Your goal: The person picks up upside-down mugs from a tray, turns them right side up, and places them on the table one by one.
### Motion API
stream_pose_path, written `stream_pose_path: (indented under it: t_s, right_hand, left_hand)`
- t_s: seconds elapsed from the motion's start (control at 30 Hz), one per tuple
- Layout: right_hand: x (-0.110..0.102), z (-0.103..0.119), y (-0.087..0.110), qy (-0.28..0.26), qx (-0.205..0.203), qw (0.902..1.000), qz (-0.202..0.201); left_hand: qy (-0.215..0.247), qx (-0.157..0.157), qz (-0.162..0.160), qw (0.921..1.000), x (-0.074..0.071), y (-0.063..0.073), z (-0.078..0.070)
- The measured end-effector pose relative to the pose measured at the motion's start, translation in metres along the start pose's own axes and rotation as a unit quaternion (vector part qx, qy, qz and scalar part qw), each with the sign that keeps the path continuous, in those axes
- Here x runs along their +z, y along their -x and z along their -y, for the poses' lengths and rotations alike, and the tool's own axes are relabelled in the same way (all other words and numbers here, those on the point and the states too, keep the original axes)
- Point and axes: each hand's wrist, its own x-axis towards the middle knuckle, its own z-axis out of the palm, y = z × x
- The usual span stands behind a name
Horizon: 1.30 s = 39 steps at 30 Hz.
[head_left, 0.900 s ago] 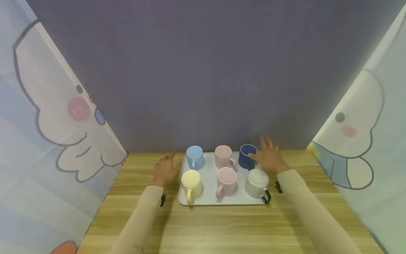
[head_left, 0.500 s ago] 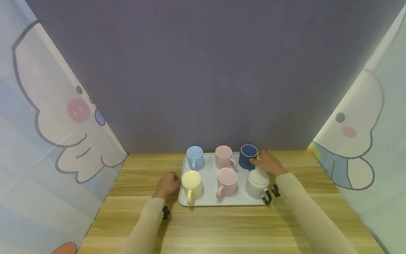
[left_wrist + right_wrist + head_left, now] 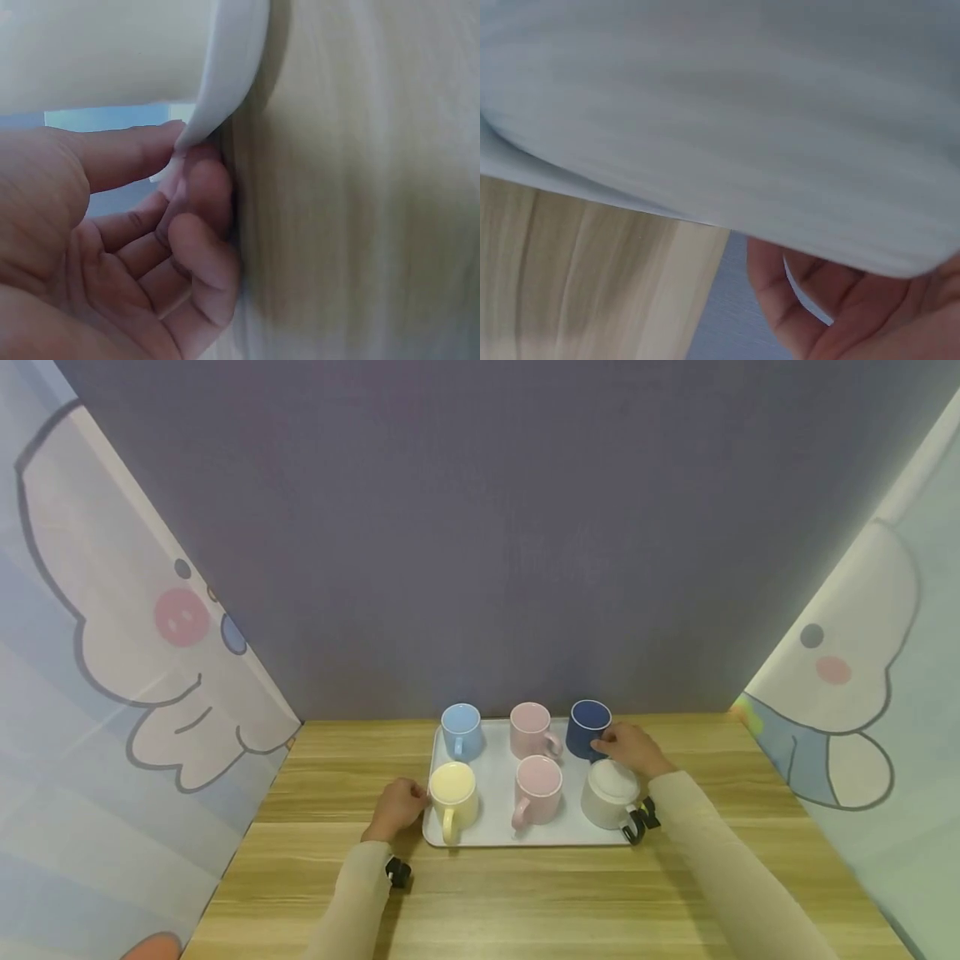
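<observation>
My left hand (image 3: 397,808) pinches the left rim of a white tray (image 3: 491,789) beside a yellow mug (image 3: 465,812). In the left wrist view, the thumb lies on top of the tray rim (image 3: 238,64) with curled fingers beneath. At the tray's right side, my right hand (image 3: 632,749) grips the edge, its thumb close to a navy mug (image 3: 577,739). A white mug (image 3: 600,806) with a black handle stands in front of that hand; its pale wall (image 3: 705,112) covers much of the right wrist view and partly hides the curled fingers (image 3: 776,300).
Also on the tray are a light blue mug (image 3: 471,743) and two pink mugs, one behind (image 3: 523,742) and one in front (image 3: 542,806). A wooden table (image 3: 510,902) carries the tray. A dark grey wall (image 3: 487,543) rises right behind; printed curtains (image 3: 90,710) flank both sides.
Both hands came down from over the tray's sides with spread fingers. The left drew nearer and took the left rim; the right closed on the right edge. The mugs stay in place.
</observation>
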Motion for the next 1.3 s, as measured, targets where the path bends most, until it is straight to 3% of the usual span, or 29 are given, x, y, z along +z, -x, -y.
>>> stream_pose_path:
  t_s: [0.2,0.77,0.93,1.13,1.3]
  right_hand:
    - [0.002,-0.004,-0.001,-0.02,-0.01,0.9998,0.0]
    - [0.002,-0.005,-0.001,-0.085,-0.008,0.9955,0.041]
    - [0.003,-0.007,-0.003,-0.09,-0.004,0.9953,0.035]
    - [0.005,-0.011,-0.001,-0.151,0.028,0.9878,0.026]
    - [0.003,-0.015,0.0,-0.18,0.056,0.982,0.002]
  left_hand:
    - [0.053,-0.038,-0.001,0.9979,0.002,0.002,0.0]
    - [0.054,-0.055,-0.004,0.997,0.005,0.004,0.001]
    - [0.059,-0.044,-0.008,0.9973,0.004,0.008,-0.001]
    - [0.06,-0.056,-0.008,0.9966,0.004,0.008,-0.001]
    - [0.039,-0.045,-0.009,0.9982,0.005,0.007,-0.002]
